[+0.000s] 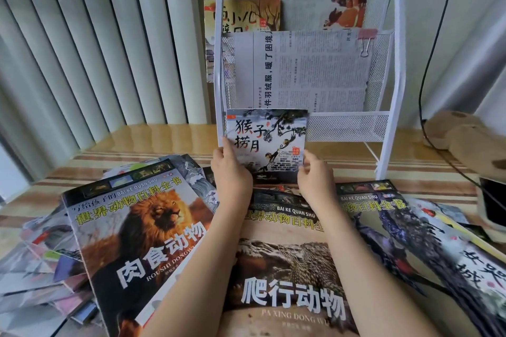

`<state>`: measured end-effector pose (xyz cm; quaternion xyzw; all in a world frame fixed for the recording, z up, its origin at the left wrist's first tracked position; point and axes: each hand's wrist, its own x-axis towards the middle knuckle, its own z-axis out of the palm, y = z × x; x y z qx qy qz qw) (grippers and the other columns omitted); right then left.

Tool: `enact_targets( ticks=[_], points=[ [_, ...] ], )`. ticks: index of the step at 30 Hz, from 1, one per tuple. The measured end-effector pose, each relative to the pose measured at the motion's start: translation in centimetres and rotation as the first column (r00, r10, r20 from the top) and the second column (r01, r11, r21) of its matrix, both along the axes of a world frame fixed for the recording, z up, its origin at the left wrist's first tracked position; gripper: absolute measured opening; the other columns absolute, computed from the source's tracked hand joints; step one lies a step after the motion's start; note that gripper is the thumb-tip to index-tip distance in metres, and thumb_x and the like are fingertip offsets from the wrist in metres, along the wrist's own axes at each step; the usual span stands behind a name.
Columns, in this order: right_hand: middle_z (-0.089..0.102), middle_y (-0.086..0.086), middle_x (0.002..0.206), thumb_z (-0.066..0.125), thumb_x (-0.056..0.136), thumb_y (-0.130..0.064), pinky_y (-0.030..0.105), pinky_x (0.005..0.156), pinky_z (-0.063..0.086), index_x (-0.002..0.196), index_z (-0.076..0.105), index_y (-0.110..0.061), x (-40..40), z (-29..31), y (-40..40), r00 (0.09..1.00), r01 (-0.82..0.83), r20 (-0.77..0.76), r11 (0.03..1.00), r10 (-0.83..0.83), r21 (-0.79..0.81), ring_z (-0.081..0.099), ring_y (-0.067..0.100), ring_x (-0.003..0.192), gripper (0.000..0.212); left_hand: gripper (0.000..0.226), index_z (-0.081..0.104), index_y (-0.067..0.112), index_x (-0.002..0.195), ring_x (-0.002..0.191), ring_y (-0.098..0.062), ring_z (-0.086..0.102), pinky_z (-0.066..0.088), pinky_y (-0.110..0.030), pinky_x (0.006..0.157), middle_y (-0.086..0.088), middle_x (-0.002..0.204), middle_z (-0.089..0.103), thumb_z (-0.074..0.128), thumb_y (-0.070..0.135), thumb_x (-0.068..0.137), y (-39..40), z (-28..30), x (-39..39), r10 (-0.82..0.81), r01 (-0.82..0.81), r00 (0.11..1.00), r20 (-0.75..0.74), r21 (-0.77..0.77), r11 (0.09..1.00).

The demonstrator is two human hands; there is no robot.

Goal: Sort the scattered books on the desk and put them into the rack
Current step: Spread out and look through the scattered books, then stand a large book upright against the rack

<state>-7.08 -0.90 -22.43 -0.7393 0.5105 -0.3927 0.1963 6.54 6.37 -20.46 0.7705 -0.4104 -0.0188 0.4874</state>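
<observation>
A small square picture book with monkeys on its cover is held upright in front of the white mesh rack. My left hand grips its lower left edge and my right hand pinches its lower right corner. The rack's shelves hold clipped newspapers and a yellow-brown book at the left. On the desk lie large animal encyclopedias: a lion cover on the left, a crocodile cover under my arms, and a dark bird cover on the right.
A heap of thin booklets spreads over the desk's left side, more lie at the far right. A black cable hangs beside the rack. A brown plush toy and a white device sit at the right edge.
</observation>
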Motion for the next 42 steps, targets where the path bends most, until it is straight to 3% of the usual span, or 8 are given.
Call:
enact_targets(
  ticks=[8,19,23,27,32,34,37,42],
  points=[
    [0.054,0.014,0.132,0.042,0.097,-0.006,0.03,0.096,0.044,0.138,0.044,-0.006,0.1,0.0,-0.4,1.0,-0.001,0.013,1.0,0.001,-0.007,0.055,0.025,0.112,0.041,0.073,0.02,0.006,0.149,0.123,-0.034,0.041,0.037,-0.041,0.101,-0.019,0.136,0.043,0.04,-0.013,0.082,-0.4,-0.3,0.2,0.001,-0.003,1.0,-0.02,-0.08,0.997],
    [0.051,0.015,0.126,0.038,0.094,0.004,0.023,0.092,0.041,0.138,0.042,-0.001,0.3,0.1,-0.3,0.999,0.047,-0.015,0.998,-0.048,-0.036,0.053,0.026,0.112,0.044,0.056,0.038,0.002,0.134,0.105,-0.034,0.046,0.033,-0.026,0.081,-0.02,0.127,0.038,0.038,-0.013,0.081,-0.3,-0.4,-0.1,0.036,-0.037,0.999,-0.01,-0.153,0.988],
    [0.055,0.013,0.121,0.04,0.091,0.007,0.023,0.09,0.044,0.139,0.041,-0.004,0.0,0.5,0.3,0.973,0.175,0.155,0.984,-0.17,-0.019,0.054,0.023,0.108,0.049,0.04,0.047,-0.003,0.113,0.097,-0.036,0.046,0.035,-0.032,0.08,-0.02,0.116,0.043,0.039,-0.016,0.076,0.2,0.1,-0.3,0.085,-0.095,0.995,-0.059,-0.191,0.977],
    [0.06,0.008,0.113,0.037,0.091,0.008,0.01,0.064,0.04,0.135,0.047,-0.008,-1.9,1.2,1.4,0.945,0.078,0.306,0.988,-0.117,0.137,0.056,0.013,0.086,0.048,0.035,0.05,-0.002,0.107,0.096,-0.034,0.048,0.041,-0.037,0.077,-0.018,0.11,0.048,0.039,-0.016,0.077,1.0,1.0,-1.0,0.073,-0.066,0.997,0.024,-0.216,0.974],
    [0.056,0.012,0.127,0.043,0.092,-0.002,0.021,0.052,0.044,0.14,0.041,-0.012,-7.5,1.4,3.5,0.982,0.163,0.079,0.981,-0.172,0.11,0.055,0.013,0.066,0.048,0.029,0.048,0.001,0.111,0.099,-0.033,0.05,0.046,-0.044,0.079,-0.017,0.111,0.055,0.042,-0.005,0.083,2.1,2.1,-1.7,-0.071,0.064,0.981,0.183,0.044,0.997],
    [0.054,0.015,0.126,0.046,0.093,-0.018,0.04,0.068,0.054,0.144,0.029,-0.012,-9.9,1.6,4.3,0.948,0.275,-0.213,0.947,-0.238,0.167,0.062,0.026,0.085,0.055,0.024,0.045,0.002,0.112,0.097,-0.034,0.053,0.048,-0.042,0.078,-0.019,0.108,0.056,0.044,0.005,0.088,3.2,2.3,-1.7,-0.153,0.121,0.978,0.139,0.214,0.969],
    [0.03,0.022,0.147,0.047,0.089,-0.053,0.055,0.107,0.029,0.15,-0.001,-0.015,-12.5,1.8,5.5,0.804,0.403,-0.564,0.869,-0.188,0.285,0.029,0.041,0.134,0.086,0.023,0.044,0.007,0.105,0.085,-0.03,0.058,0.051,-0.038,0.072,-0.013,0.096,0.062,0.054,0.021,0.089,6.0,2.2,-2.1,-0.207,0.172,0.974,0.095,0.29,0.941],
    [0.035,0.015,0.146,0.059,0.08,-0.059,0.051,0.103,0.031,0.149,0.005,-0.019,-13.4,2.0,7.2,0.838,0.373,-0.516,0.878,-0.18,0.3,0.03,0.039,0.133,0.096,0.046,0.047,0.017,0.108,0.08,-0.014,0.06,0.05,-0.027,0.062,-0.001,0.099,0.062,0.074,0.036,0.077,9.9,2.3,-2.2,-0.238,0.242,0.97,-0.045,0.231,0.942]
  ],
)
